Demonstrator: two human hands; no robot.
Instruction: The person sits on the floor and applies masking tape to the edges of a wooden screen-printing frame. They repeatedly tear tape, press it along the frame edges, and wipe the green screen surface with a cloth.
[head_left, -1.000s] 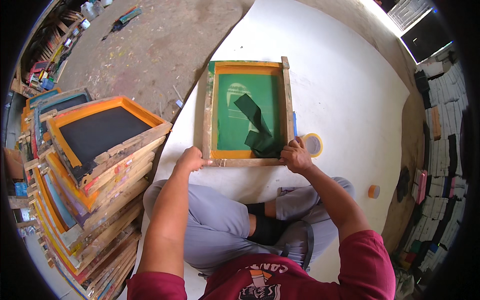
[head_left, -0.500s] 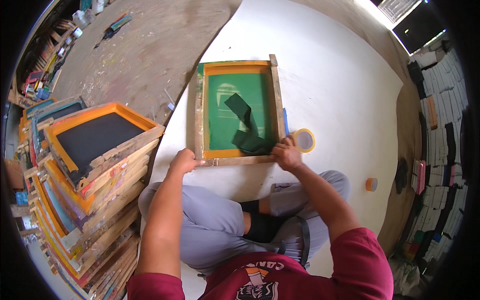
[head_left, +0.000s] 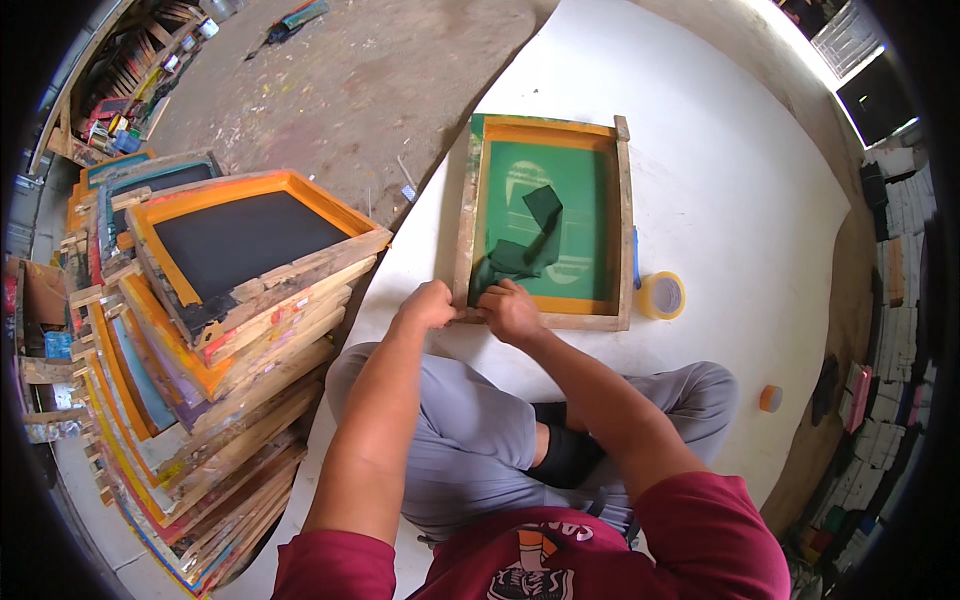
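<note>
A wooden screen-printing frame (head_left: 623, 225) with green mesh and orange inner edges lies flat before me on a white sheet. My left hand (head_left: 429, 304) is closed on its near left corner. A crumpled dark green cloth (head_left: 520, 258) lies on the mesh and trails down to that same corner. There my right hand (head_left: 511, 312), fingers bunched, pinches the cloth's end against the inner edge of the frame. Pale printed shapes show in the mesh around the cloth.
A yellow-rimmed tape roll (head_left: 648, 298) and a thin blue item (head_left: 636, 256) sit right of the frame. Farther right is a small orange-and-grey roll (head_left: 770, 398). To my left rises a tall stack of wooden screen frames (head_left: 300, 285). The white sheet (head_left: 720, 210) borders a stained floor (head_left: 370, 90).
My right hand has moved from the frame's near right corner to its near left corner and taken hold of the cloth, dragging it left. My left hand stays at the corner. The view has shifted.
</note>
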